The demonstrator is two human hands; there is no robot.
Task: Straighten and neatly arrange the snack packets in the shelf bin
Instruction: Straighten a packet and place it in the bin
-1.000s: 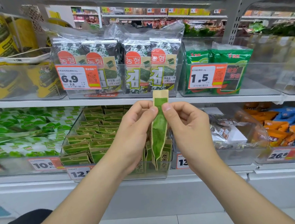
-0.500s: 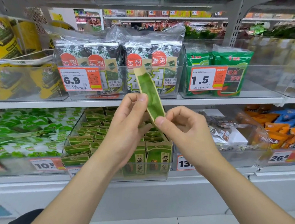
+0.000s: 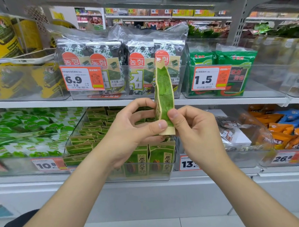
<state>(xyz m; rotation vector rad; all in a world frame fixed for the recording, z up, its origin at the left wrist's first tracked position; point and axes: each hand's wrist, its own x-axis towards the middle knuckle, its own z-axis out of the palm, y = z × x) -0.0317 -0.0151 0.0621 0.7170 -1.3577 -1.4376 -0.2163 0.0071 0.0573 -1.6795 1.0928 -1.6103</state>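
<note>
Now upright, packet (image 3: 163, 94), earlier tilted.

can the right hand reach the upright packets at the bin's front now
Probably, once freed: the right hand and left hand pinch the raised packet, just above the upright packets; bin top open.
</note>
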